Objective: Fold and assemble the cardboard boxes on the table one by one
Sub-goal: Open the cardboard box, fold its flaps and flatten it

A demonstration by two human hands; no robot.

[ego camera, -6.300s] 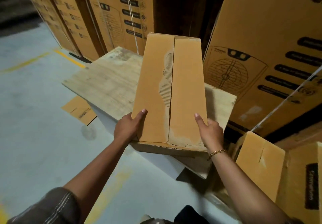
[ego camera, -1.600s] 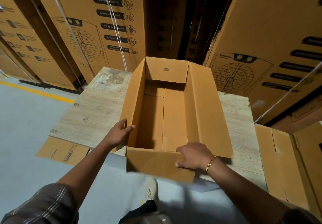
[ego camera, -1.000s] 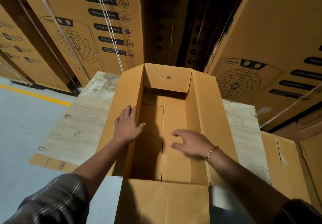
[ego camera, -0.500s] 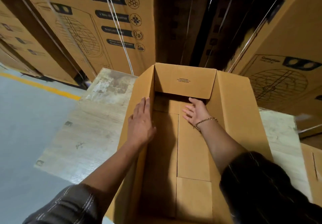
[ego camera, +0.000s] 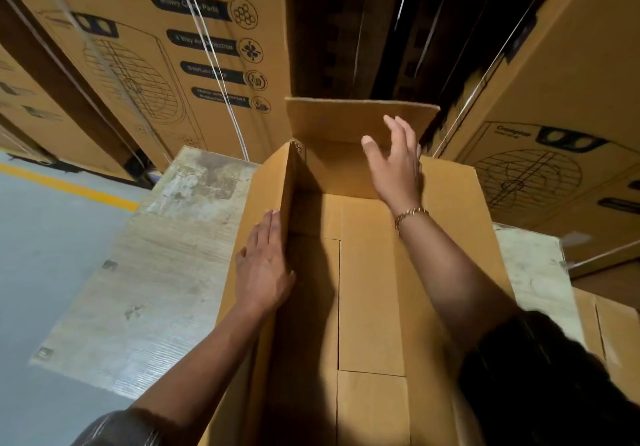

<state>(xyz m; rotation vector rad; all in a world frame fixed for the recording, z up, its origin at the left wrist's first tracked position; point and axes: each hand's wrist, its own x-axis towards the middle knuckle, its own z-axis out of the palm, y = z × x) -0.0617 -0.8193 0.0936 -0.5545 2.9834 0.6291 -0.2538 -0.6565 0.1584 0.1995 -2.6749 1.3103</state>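
An open cardboard box (ego camera: 370, 289) stands on the desk (ego camera: 149, 272); the left hand (ego camera: 263, 265) lies flat on its left flap, the right hand (ego camera: 394, 161) spread open at the far flap (ego camera: 332, 123).

One open box (ego camera: 367, 289), two hands (ego camera: 394, 165)

left hand (ego camera: 263, 269) bare, no rings or watch showing | left sleeve (ego camera: 117, 428) dark grey, faint pale stripes, pushed up past the elbow | right hand (ego camera: 394, 165) bare | gold chain bracelet (ego camera: 410, 213) thin, linked, on the right wrist | right sleeve (ego camera: 547, 383) dark, near black, rolled up the forearm
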